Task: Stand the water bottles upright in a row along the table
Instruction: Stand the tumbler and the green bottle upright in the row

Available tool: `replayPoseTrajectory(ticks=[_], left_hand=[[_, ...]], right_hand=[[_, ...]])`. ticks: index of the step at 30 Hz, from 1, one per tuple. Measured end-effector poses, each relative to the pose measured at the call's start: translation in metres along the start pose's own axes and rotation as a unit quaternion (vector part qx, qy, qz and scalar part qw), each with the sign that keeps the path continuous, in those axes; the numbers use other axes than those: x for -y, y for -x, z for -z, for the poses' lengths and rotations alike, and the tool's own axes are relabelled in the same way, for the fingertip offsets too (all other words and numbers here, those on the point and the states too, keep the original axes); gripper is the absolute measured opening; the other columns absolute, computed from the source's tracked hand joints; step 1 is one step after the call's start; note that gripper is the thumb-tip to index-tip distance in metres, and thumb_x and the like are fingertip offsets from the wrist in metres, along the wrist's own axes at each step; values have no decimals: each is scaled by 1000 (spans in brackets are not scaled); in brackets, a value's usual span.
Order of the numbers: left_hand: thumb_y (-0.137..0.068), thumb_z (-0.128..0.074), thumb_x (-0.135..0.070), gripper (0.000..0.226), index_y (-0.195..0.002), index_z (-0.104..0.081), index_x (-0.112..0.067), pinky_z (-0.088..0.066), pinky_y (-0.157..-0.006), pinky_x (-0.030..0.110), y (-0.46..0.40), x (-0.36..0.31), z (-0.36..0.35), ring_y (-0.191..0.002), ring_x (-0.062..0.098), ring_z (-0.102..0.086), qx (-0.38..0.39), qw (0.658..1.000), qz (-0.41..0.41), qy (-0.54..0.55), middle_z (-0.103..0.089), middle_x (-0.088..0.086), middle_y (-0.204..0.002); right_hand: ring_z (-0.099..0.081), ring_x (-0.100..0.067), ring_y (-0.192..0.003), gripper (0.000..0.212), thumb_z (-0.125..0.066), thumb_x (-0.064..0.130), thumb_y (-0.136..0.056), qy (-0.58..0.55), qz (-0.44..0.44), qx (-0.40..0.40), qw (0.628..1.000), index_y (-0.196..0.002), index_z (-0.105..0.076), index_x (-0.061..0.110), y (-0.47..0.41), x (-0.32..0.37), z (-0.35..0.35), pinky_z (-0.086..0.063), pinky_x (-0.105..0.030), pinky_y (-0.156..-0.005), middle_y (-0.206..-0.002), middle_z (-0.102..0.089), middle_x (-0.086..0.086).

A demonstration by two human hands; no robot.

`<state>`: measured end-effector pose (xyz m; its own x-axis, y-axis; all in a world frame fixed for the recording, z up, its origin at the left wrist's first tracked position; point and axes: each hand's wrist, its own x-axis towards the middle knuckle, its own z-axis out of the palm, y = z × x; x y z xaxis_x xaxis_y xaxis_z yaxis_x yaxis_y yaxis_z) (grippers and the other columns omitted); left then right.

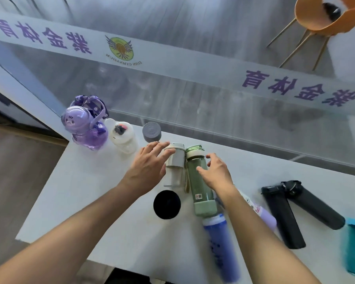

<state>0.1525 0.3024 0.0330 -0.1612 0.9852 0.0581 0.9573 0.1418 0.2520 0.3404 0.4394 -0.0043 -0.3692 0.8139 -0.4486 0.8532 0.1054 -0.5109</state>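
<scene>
- i see the white table [94, 193]; purple bottle [84, 128] stands at its far left corner.
- green bottle [199, 179] stands mid-table, touching the clear bottle [174, 160].
- my left hand [148, 167] is spread against the clear one; my right hand [215, 171] half-curls on the green one.

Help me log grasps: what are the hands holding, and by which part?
Neither clearly grips anything. The left hand is spread against the clear bottle near its grey cap; the right hand rests open on the green bottle at mid-body.
</scene>
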Motion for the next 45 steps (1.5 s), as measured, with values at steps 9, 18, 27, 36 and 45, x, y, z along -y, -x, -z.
replayPoseTrajectory(ticks=[9, 18, 27, 36, 45], left_hand=[[-90, -58, -14, 63, -148, -34, -22, -31, -113, 40, -41, -13, -22, -141, 27, -27, 142, 988, 35, 38, -30, 7, -157], [-83, -72, -16, 82, -148, -23, -10, -39, -99, 44, -88, -21, -61, -130, 38, -38, 231, 964, 40, -124, -37, 19, -146], [-72, -83, -35, 91, -142, -29, -13, -43, -90, 44, -95, -32, -81, -126, 35, -38, 214, 972, 27, -93, -38, 12, -141], [-86, -62, -45, 53, -129, -44, -19, -38, -71, 38, -112, -29, -85, -108, 37, -50, 237, 956, 169, -39, -50, 18, -118], [-71, -70, -37, 69, -130, -40, -19, -51, -77, 43, -109, -34, -52, -118, 35, -41, 120, 985, 115, 52, -44, 14, -135]], right_hand=[[-56, -34, -120, 72, -73, 51, -80, 11, -29, 17, 999, -135, -38, 20, -38, -3, -25, -49, -42, -98, -130, -58, -14], [-59, -37, -118, 77, -73, 55, -81, 2, -70, 14, 997, -138, -36, 18, -48, -12, -28, -51, -41, -95, -129, -61, -14], [-59, -38, -118, 77, -74, 56, -81, -15, -119, -10, 993, -133, -37, 13, -45, -35, -14, -50, -42, -94, -131, -60, -17], [-59, -36, -118, 79, -72, 58, -80, -25, -121, -13, 992, -136, -35, 16, -41, -40, -12, -50, -42, -93, -133, -59, -14], [-58, -36, -120, 81, -74, 58, -79, -55, -119, -4, 991, -137, -36, 15, -40, -41, -9, -51, -42, -93, -134, -59, -13]])
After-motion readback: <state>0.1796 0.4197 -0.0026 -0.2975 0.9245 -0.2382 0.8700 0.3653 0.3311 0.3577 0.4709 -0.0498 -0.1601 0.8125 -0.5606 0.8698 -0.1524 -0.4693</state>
